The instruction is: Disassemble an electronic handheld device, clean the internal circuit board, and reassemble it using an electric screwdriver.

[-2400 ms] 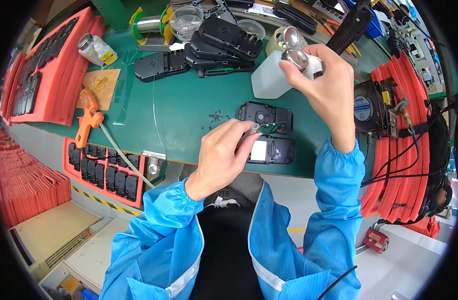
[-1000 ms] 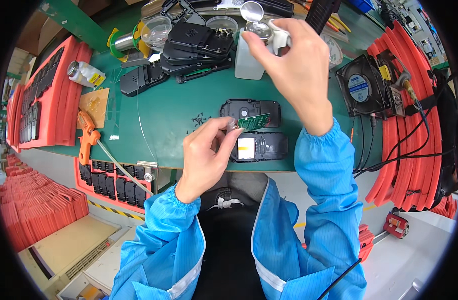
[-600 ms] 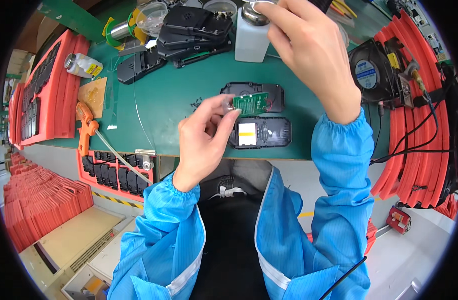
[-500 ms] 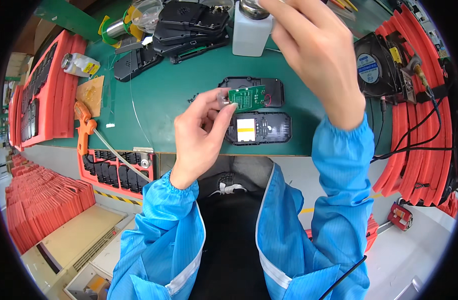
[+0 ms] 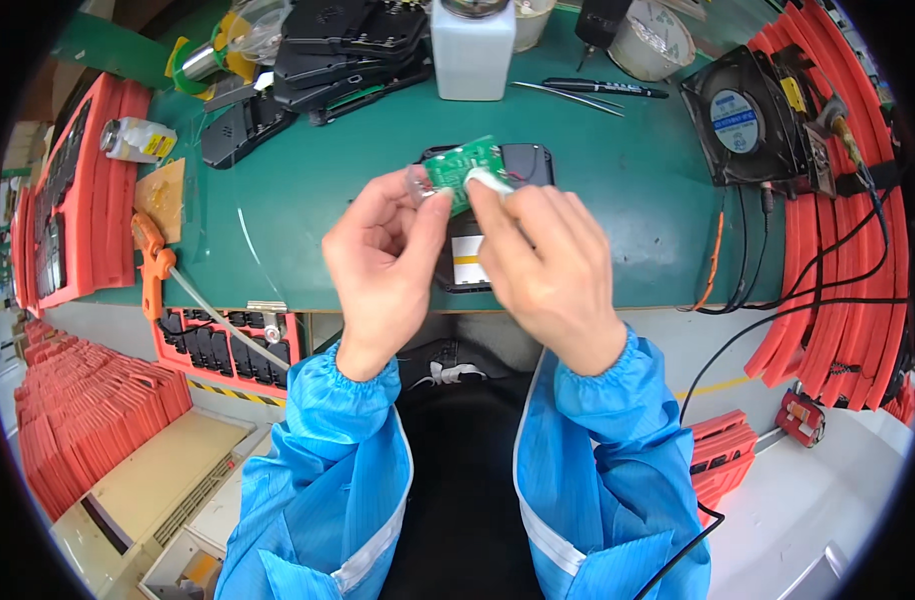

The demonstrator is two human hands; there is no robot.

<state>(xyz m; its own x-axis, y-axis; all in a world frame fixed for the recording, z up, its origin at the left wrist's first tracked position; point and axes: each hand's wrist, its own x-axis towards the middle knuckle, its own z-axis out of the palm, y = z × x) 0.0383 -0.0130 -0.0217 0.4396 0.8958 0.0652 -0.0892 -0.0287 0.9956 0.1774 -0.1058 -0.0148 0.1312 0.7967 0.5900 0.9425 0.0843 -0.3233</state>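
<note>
Between thumb and fingers, my left hand (image 5: pixel 380 270) grips a green circuit board (image 5: pixel 458 165) by its left end, next to a small clear part. Thin red wires run from the board's right side. My right hand (image 5: pixel 550 262) pinches a small white wad (image 5: pixel 491 181) and presses it against the board's face; its exact kind is not plain. Under the board lies one black plastic casing half (image 5: pixel 535 163). Nearer to me is a second casing half with a white and yellow label (image 5: pixel 468 260), partly covered by my right hand.
A white bottle (image 5: pixel 473 55) stands at the back, beside stacked black casings (image 5: pixel 348 50). Tweezers (image 5: pixel 578 98) and a pen (image 5: pixel 608 88) lie to its right. A black fan (image 5: pixel 733 125) stands right, a hot glue gun (image 5: pixel 153 255) left, and red foam trays (image 5: pixel 93 190) far left.
My right hand has come down from the bottle's top to the circuit board, bringing the white wad onto it. My left hand still holds the board, which is now tilted. The view has shifted slightly.
</note>
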